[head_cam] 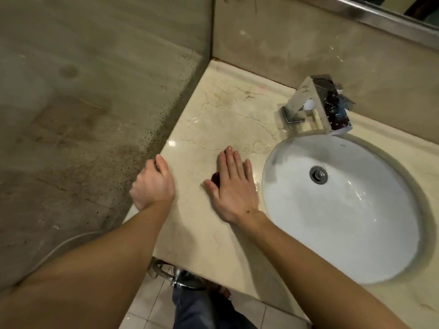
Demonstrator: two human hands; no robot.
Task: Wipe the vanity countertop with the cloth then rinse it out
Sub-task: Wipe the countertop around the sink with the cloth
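My right hand (234, 186) lies flat with straight fingers on the beige marble countertop (225, 108), left of the sink. It presses a dark red cloth (215, 178), of which only a small bit shows between thumb and forefinger. My left hand (154, 184) sits at the counter's left edge with its fingers curled over the edge. The white oval sink (356, 224) lies to the right, with wet streaks inside.
A chrome square faucet (318, 103) stands behind the sink. A glass panel (95, 115) bounds the counter on the left, and a tiled backsplash (297, 43) runs along the back. Below the front edge I see floor tiles and my legs.
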